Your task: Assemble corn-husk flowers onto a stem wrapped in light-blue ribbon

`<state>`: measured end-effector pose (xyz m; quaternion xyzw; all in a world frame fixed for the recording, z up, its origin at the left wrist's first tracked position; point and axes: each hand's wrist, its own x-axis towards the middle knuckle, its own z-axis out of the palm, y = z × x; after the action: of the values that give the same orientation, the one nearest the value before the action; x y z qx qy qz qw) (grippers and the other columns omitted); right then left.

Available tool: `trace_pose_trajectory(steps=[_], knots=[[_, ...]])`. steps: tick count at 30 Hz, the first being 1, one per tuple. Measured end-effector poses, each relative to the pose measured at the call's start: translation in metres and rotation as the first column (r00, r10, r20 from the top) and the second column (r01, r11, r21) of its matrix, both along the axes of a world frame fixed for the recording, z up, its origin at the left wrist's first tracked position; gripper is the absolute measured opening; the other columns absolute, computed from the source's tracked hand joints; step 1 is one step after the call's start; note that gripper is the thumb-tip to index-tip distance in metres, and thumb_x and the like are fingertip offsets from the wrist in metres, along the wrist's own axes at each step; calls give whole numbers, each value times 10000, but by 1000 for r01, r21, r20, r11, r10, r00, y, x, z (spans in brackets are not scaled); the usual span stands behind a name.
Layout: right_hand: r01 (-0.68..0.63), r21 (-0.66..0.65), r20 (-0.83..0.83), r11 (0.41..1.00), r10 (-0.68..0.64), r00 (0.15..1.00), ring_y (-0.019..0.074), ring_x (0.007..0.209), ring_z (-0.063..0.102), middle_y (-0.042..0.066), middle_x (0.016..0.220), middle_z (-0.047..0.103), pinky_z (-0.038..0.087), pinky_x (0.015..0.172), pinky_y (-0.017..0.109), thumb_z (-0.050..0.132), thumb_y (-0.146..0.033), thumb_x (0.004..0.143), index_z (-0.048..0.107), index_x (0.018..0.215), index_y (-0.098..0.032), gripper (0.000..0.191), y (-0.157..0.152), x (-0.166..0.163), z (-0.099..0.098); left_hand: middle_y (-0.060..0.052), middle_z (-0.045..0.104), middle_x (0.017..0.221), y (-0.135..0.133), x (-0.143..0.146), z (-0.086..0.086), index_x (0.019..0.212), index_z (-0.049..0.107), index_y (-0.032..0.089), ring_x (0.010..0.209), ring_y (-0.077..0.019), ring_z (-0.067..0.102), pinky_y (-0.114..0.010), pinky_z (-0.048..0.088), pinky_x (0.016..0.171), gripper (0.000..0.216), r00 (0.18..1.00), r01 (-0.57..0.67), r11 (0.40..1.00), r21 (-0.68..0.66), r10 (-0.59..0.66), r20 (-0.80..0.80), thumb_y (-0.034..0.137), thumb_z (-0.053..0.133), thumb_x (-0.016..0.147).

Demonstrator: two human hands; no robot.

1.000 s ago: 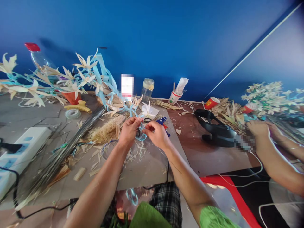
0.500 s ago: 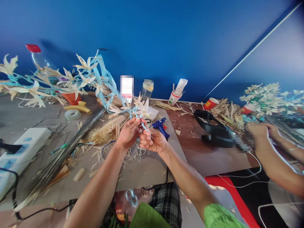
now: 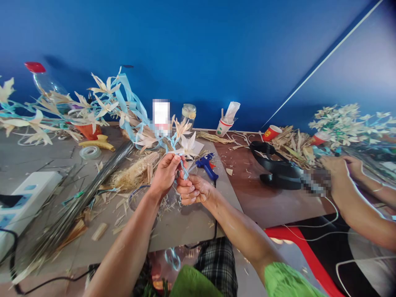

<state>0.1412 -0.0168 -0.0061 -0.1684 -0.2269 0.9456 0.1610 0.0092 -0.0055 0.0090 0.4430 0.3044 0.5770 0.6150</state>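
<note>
My left hand point(image 3: 166, 172) pinches a stem wrapped in light blue ribbon point(image 3: 184, 170) just below its flowers. Lower on the same stem, my right hand point(image 3: 195, 189) is closed around it, fingers curled under. Cream husk-like flowers point(image 3: 188, 145) rise above my fingertips, and loops of light blue ribbon point(image 3: 131, 95) arch up to the left. The lower end of the stem is hidden in my right hand. Just right of my hands lies a blue glue gun point(image 3: 206, 163). A pale fibrous bundle point(image 3: 136, 171) lies to the left of my left hand.
Dark thin wires point(image 3: 83, 202) and a white power strip point(image 3: 27, 202) lie at left. A tape roll point(image 3: 90, 152), jar point(image 3: 188, 115) and white cup point(image 3: 224, 127) stand or lie farther back. A black object point(image 3: 278, 171) is at right, near another person's arms point(image 3: 352, 202).
My right hand has moved slightly down and left along the stem, and more twisted blue ribbon shows between my hands. The view has shifted a little.
</note>
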Motion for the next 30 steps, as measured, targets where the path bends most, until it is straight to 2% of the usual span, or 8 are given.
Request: trace_pose_trajectory(steps=[5,9,14,18,22,25,27,30], knots=[[-156,108,33,982,154,988,21,302,108,-92,439,242,248,358,167,233,-411,985,277,537,-177,507,5,2,-9,21,591,635,-4,3,0,743,590,169,388,-31,411,-162,317,344,301,999,18,999,-47,-20,-36,464,648,762],[-164,222,99,961,145,985,10,291,178,-102,431,318,253,356,149,410,-457,938,363,597,-170,448,9,4,-12,16,580,620,-6,5,2,731,584,169,447,-57,465,-156,332,340,312,999,-6,998,-64,3,-35,469,669,739],[-170,276,236,946,105,966,12,291,249,-102,408,377,233,335,139,618,-453,806,405,598,-167,413,7,3,-6,13,578,587,-6,6,5,698,578,164,479,-73,512,-171,369,407,307,1000,-27,998,-53,27,13,450,687,728],[-125,355,459,927,-56,887,20,307,290,-96,395,403,211,333,146,691,-405,730,456,576,-166,369,2,1,-1,18,573,570,-4,5,3,690,574,164,477,-75,514,-183,373,438,292,999,-46,998,-37,46,18,431,683,737],[-108,572,623,813,-344,703,49,351,374,-65,408,462,261,373,186,704,-406,691,529,550,-159,334,6,4,-4,15,583,586,0,3,0,700,579,161,479,-71,507,-190,374,460,289,995,-101,995,-22,101,6,432,664,753],[145,715,470,684,-624,624,62,433,428,-54,486,508,324,456,203,720,-407,657,562,612,-158,298,12,10,-1,18,583,584,4,3,-3,684,570,161,453,-60,460,-191,349,450,290,987,-158,987,11,158,-20,429,644,767],[342,726,315,597,-730,607,74,506,469,-47,577,543,361,520,213,738,-431,631,582,723,-164,322,14,13,6,21,572,571,5,2,-4,669,570,162,445,-60,435,-196,331,444,292,975,-207,977,49,210,-75,425,620,785],[378,751,222,542,-746,628,90,585,495,-28,663,561,377,572,227,750,-467,615,584,790,-165,387,11,12,13,23,559,565,5,1,-4,652,581,162,465,-67,432,-203,334,461,278,937,-269,955,124,289,-195,388,581,815]])
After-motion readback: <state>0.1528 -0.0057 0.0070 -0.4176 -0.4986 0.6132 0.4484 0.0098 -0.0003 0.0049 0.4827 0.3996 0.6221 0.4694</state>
